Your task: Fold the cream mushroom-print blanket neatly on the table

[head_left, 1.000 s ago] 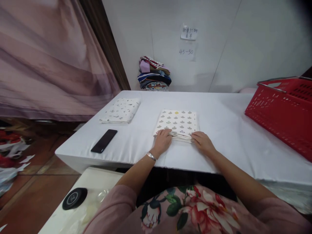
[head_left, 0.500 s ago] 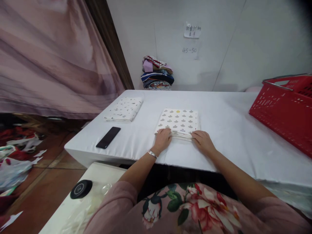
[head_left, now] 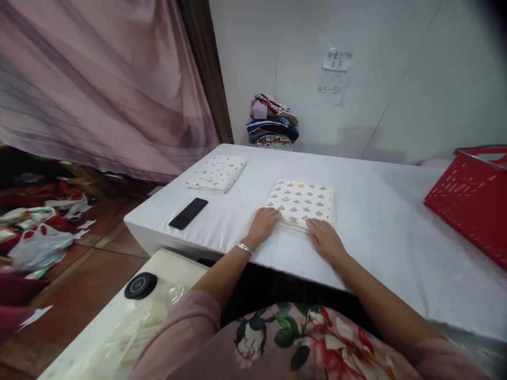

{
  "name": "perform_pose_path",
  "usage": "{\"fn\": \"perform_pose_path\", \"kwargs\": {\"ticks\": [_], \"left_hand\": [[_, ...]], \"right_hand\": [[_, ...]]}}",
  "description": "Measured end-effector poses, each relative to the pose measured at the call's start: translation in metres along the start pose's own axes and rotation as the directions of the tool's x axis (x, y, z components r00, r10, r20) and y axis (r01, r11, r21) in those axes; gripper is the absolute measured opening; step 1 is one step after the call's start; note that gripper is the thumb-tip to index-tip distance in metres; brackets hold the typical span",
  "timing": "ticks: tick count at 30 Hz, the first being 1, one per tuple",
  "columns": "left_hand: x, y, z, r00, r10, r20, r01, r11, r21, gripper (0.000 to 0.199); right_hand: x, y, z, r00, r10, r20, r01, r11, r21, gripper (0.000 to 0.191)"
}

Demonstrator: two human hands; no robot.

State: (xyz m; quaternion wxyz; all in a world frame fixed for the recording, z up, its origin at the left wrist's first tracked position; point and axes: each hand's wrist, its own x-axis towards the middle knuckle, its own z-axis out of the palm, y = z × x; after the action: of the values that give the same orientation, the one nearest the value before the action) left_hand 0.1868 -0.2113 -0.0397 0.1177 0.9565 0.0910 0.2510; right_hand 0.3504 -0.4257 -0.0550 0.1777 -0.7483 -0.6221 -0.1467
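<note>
A folded white cloth [head_left: 303, 200] printed with grey duck-like shapes and one yellow shape lies on the white-covered table in front of me. My left hand [head_left: 264, 222] rests at its near left corner, fingers stretched out and touching the edge. My right hand [head_left: 325, 237] lies over the near right edge, its fingers flat on the top layer. The thumbs are mostly hidden. A second folded white cloth [head_left: 217, 173] with small dark prints lies farther left on the table.
A black phone [head_left: 188, 214] lies on the white tablecloth [head_left: 376, 221]. At the right stands a red plastic basket [head_left: 471, 200]. A fabric stack [head_left: 273, 124] rises behind the table. Lower left, a cream surface [head_left: 174, 264] bears a round black object [head_left: 140, 285].
The view has turned left, so everything sits farther right. My right hand has moved inward, its fingers now on top of the near edge. My left hand remains at the left corner.
</note>
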Motion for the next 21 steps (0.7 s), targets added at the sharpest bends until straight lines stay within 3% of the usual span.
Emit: {"fn": "perform_pose_path", "kwargs": {"ticks": [7,12,18,21], "left_hand": [[-0.017,-0.032,-0.011,0.980,-0.197,-0.040,0.194,0.979,-0.065,0.029],[-0.015,-0.031,-0.006,0.943,-0.326,-0.073,0.296,0.916,-0.269,0.026],[-0.011,-0.031,-0.006,0.920,-0.388,-0.059,0.329,0.843,-0.425,0.019],[-0.014,-0.027,-0.006,0.873,-0.470,-0.130,0.371,0.814,-0.447,0.011]], "right_hand": [[-0.004,0.002,0.000,0.999,0.024,-0.025,-0.023,0.999,0.022,0.041],[0.013,-0.006,-0.006,0.999,0.029,-0.030,-0.028,0.999,0.043,0.042],[0.020,-0.010,0.006,0.998,0.032,0.050,-0.032,0.999,0.004,0.043],[0.020,-0.011,0.006,0.997,0.051,0.058,-0.050,0.999,-0.019,0.042]]}}
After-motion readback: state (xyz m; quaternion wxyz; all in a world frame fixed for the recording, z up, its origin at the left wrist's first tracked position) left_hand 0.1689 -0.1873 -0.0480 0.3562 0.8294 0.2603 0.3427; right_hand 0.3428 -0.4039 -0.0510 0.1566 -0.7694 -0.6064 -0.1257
